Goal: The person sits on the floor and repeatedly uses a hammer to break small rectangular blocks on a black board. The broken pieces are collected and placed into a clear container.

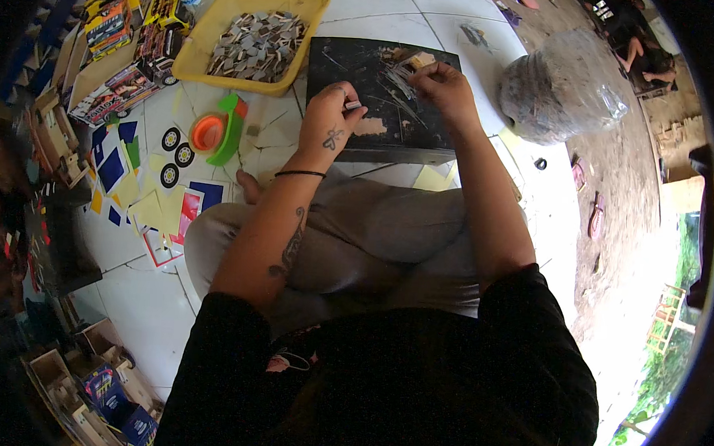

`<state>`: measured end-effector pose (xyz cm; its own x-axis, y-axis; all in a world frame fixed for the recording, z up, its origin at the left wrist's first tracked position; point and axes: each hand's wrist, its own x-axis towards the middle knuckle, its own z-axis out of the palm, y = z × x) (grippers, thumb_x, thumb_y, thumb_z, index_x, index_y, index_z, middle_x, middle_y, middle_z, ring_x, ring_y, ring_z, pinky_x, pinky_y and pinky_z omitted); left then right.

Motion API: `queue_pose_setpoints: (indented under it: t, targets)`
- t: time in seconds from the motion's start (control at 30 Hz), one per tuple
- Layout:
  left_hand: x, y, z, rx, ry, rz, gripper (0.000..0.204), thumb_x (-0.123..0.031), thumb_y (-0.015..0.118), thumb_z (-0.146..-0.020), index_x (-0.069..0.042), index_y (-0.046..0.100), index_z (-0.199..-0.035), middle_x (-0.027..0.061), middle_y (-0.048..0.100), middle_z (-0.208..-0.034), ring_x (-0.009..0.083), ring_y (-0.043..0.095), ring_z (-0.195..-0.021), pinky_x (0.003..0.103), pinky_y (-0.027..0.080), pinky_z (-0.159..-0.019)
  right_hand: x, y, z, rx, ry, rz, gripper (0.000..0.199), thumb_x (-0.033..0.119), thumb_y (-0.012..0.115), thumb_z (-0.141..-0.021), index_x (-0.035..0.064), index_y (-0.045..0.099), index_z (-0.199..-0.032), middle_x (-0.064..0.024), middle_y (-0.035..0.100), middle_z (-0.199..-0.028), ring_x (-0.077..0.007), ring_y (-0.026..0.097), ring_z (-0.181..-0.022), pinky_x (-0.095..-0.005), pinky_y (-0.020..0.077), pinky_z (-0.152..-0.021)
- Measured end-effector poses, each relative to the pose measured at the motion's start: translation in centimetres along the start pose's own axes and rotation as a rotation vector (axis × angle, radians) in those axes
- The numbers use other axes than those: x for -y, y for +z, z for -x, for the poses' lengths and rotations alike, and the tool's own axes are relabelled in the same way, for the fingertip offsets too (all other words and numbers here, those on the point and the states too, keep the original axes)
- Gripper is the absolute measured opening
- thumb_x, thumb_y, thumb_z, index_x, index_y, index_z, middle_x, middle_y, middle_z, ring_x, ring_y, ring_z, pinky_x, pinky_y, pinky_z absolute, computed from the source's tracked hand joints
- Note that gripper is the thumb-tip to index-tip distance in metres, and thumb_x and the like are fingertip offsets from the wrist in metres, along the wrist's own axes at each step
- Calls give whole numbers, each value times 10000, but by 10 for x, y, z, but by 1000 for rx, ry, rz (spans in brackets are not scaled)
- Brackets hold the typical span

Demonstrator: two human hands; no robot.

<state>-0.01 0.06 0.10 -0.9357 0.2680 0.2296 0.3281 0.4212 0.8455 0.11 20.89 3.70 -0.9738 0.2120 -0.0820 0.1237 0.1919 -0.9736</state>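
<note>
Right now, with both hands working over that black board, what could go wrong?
The left hand holds a thin tool close to the right hand, which pinches a small wooden piece; a slip could nick the fingers. The black board rests against the knees and could shift.

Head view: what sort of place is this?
Probably an informal craft workshop on a tiled floor, open to a dirt yard. A person sits cross-legged at a black board, beside a yellow tray of small cut pieces and printed paper cutouts.
</note>
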Motion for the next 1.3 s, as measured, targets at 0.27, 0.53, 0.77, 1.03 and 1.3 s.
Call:
queue_pose_setpoints:
  t: [0.27, 0.53, 0.77, 1.03, 1.3]
  targets:
    - [10, 5, 0, 19, 186, -142, 178, -80, 716, -767, -6, 586, -864, 132, 597, -818, 255, 612, -691, 343, 490, -612, -15, 41, 8, 0, -450, 391, 206, 32, 695, -786, 8, 650, -986, -50, 675, -806, -100, 619, -717, -243, 499, -640]
    - [14, 4, -2, 26, 203, -23, 183, -76, 709, -783, -19, 622, -933, 108, 629, -791, 205, 642, -698, 311, 497, -607, -16, 35, 8, 115, -233, 402, 118, 62, 675, -805, 10, 664, -909, -59, 683, -811, -90, 618, -733, -246, 495, -680]
    - [8, -5, -3, 89, 25, -20, 129, -95, 719, -769, -27, 649, -854, 87, 658, -749, 162, 623, -666, 296, 487, -595, -8, 40, 14, 72, -352, 234, 87, 76, 690, -823, 14, 653, -871, -13, 654, -779, -71, 588, -700, -226, 479, -659]
    - [10, -5, -5, 69, 33, 9, 152, -87, 736, -716, -12, 641, -808, 116, 672, -765, 226, 636, -655, 321, 502, -609, -6, 49, 20, 106, -441, 322, 114, 111, 701, -791, 27, 677, -864, -105, 678, -761, -150, 633, -636, -288, 495, -602]
    - [12, -4, -6, 59, 65, -14, 173, -103, 738, -715, -6, 633, -814, 128, 659, -755, 241, 638, -671, 326, 501, -611, -2, 51, 21, 109, -489, 404, 96, 116, 687, -793, 41, 676, -851, -117, 671, -738, -188, 650, -614, -297, 500, -582]
